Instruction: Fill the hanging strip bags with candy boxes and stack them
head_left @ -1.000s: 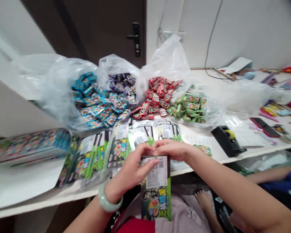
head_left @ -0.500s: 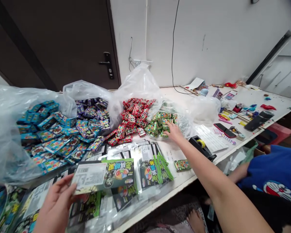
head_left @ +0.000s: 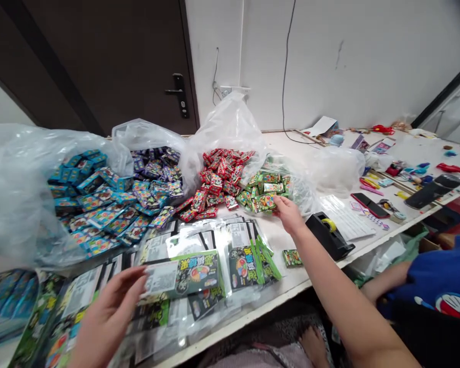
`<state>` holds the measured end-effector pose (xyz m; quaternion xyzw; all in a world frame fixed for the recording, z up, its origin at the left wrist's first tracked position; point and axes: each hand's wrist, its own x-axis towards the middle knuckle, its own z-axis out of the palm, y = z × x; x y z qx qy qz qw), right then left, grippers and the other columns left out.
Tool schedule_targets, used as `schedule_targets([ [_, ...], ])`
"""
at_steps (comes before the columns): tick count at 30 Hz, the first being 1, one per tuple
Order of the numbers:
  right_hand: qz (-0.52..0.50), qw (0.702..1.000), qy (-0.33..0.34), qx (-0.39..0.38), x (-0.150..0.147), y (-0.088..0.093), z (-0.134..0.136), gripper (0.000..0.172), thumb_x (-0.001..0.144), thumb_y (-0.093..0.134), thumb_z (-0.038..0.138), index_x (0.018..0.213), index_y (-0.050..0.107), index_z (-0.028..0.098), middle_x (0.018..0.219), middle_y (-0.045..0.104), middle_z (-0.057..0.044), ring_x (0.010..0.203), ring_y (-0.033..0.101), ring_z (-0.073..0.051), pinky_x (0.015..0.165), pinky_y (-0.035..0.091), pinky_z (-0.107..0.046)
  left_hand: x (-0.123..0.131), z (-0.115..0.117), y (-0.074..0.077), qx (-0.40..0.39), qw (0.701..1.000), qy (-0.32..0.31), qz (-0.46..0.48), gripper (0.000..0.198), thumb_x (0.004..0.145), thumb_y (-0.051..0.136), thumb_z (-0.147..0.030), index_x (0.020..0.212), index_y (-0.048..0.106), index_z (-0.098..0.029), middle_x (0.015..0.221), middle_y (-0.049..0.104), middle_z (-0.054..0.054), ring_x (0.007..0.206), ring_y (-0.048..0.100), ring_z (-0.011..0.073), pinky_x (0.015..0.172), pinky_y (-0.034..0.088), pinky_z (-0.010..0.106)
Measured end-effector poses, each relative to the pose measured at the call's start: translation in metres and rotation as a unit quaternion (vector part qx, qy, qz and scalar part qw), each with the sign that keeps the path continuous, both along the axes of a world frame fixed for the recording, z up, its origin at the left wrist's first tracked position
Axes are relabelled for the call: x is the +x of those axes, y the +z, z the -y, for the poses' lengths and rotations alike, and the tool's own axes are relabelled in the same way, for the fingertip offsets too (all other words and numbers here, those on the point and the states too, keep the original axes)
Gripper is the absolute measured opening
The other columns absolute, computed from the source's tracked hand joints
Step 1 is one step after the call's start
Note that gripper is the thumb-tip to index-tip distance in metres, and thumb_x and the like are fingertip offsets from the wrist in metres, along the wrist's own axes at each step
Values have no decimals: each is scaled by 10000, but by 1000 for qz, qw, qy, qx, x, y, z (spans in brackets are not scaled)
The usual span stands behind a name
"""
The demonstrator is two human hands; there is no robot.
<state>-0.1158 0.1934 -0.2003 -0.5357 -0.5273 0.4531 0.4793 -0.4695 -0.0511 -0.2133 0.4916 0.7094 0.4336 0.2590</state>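
Note:
My left hand (head_left: 109, 314) is at the lower left, thumb and fingers at the near end of a long black-and-green printed packet (head_left: 197, 276) with a white label panel, which lies over a stack of clear-and-black pouches. The fingertips appear closed on its end. My right hand (head_left: 289, 214) reaches over the table and pinches a small green candy box (head_left: 266, 202) at the front of the green heap (head_left: 272, 179). Another green candy box (head_left: 291, 258) lies alone on the table, beside my right forearm.
Heaps of red (head_left: 218, 181), purple (head_left: 159, 166) and blue (head_left: 107, 214) candy boxes spill from clear plastic bags. A black tape dispenser (head_left: 329, 235), white papers and a phone (head_left: 369, 205) lie to the right. A person in a blue shirt (head_left: 442, 278) is at the right edge.
My view has turned slightly left. My right hand has closed on a green candy box at the heap. My left hand has moved right, and the printed packet's left end sits lower.

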Motion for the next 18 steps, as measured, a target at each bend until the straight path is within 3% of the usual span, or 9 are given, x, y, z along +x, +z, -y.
schedule_targets([
  [3,-100,991,82,-41,-30,2,52,488,636,686,632,835,610,193,784,654,-25,641,588,-149,578,508,-285,60,-20,24,1,989,-25,149,450,744,698,-531,1010,616,-177,892,684,47,700,647,173,644,565,286],
  [6,-167,970,158,-83,-54,4,97,424,619,768,528,845,637,193,811,659,-17,647,590,-131,578,522,-271,103,-38,27,0,955,-100,281,500,740,717,-466,1119,578,-172,949,659,59,724,631,145,649,546,263],
  [9,-189,955,201,-111,-63,0,122,359,691,753,474,903,656,201,837,657,-8,632,575,-118,524,488,-234,116,-44,21,30,936,-84,339,468,759,703,-428,1130,560,-182,980,607,38,749,603,117,629,526,226],
  [12,-103,959,244,-104,-62,-7,127,382,776,679,482,1036,663,203,805,636,-7,559,529,-116,461,446,-243,113,-39,18,5,925,-120,360,403,733,733,-393,1029,593,-157,911,599,21,685,568,90,592,500,206],
  [15,22,970,244,-8,-60,-10,128,437,874,553,466,1217,617,203,952,657,-62,705,598,-174,599,522,-320,109,-31,16,-25,913,-149,379,424,685,782,-348,999,582,-146,817,610,4,627,570,85,579,490,207],
  [17,105,961,227,120,-61,-9,134,508,883,547,447,1335,526,218,1236,590,-111,1033,594,-252,856,519,-426,110,-28,13,-7,915,-110,388,442,668,795,-337,991,556,-153,778,608,-11,605,581,88,579,495,215],
  [18,150,944,231,183,-63,-8,138,582,860,587,448,1384,470,225,1361,510,-123,1192,516,-287,976,458,-479,112,-27,10,5,917,-85,391,447,666,796,-337,990,545,-158,770,605,-18,599,586,90,579,498,218],
])
